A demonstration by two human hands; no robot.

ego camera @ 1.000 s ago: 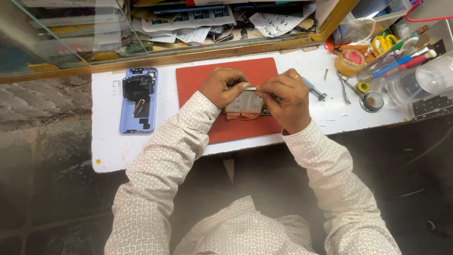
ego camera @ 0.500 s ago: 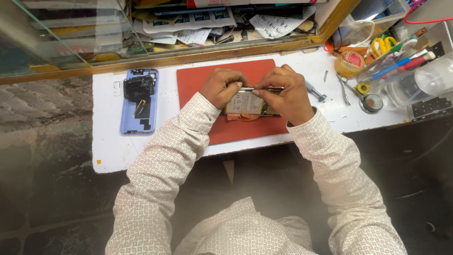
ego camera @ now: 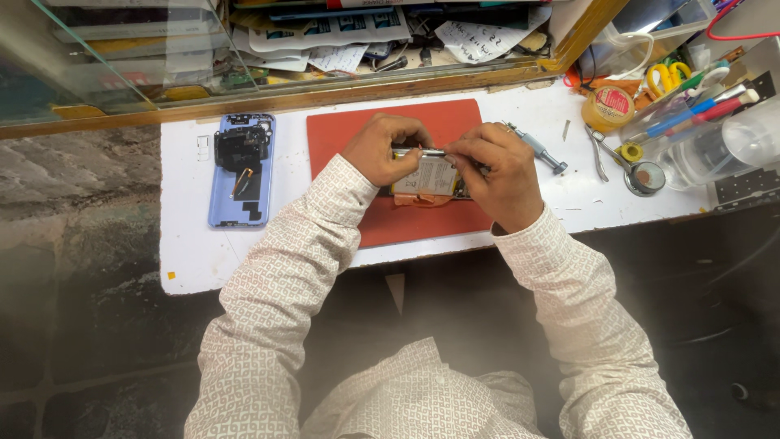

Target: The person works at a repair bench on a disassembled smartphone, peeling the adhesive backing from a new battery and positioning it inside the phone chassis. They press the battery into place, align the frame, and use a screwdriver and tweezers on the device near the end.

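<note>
An opened phone (ego camera: 429, 177) with its pale battery showing lies on the red mat (ego camera: 357, 130). My left hand (ego camera: 382, 146) grips the phone's left end. My right hand (ego camera: 497, 172) rests over its right end and pinches a thin metal tool (ego camera: 422, 152) laid across the phone's top edge. Both hands hide much of the phone.
A blue phone back cover (ego camera: 241, 169) with a black part on it lies left of the mat. A screwdriver (ego camera: 536, 148), tweezers (ego camera: 597, 150), a tape roll (ego camera: 609, 106), a magnifier (ego camera: 646, 175) and a clear tub of pens (ego camera: 707, 122) crowd the right. A glass-fronted shelf (ego camera: 244, 57) of papers stands behind.
My right hand has shifted slightly along the phone's top edge with the metal tool. The left hand keeps its hold and the phone stays in place.
</note>
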